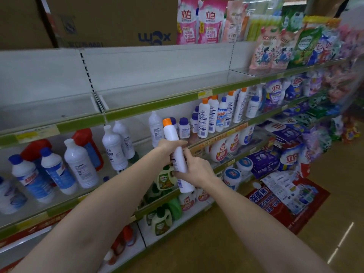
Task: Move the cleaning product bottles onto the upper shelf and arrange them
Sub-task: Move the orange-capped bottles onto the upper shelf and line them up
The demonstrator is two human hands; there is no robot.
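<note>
Both hands hold one white bottle (178, 154) with an orange cap, below the upper shelf (157, 103). The left hand (169, 147) grips its middle; the right hand (194, 167) grips lower down.

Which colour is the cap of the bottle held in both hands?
Orange cap, seen in the head view.

Shop aisle, stocked shelves (157, 104), price tags (205, 94)

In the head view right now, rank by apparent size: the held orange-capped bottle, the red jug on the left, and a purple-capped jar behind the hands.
1. Held orange-capped bottle, though nearness to the camera inflates it.
2. Red jug, partly hidden by bottles.
3. Purple-capped jar.
</note>
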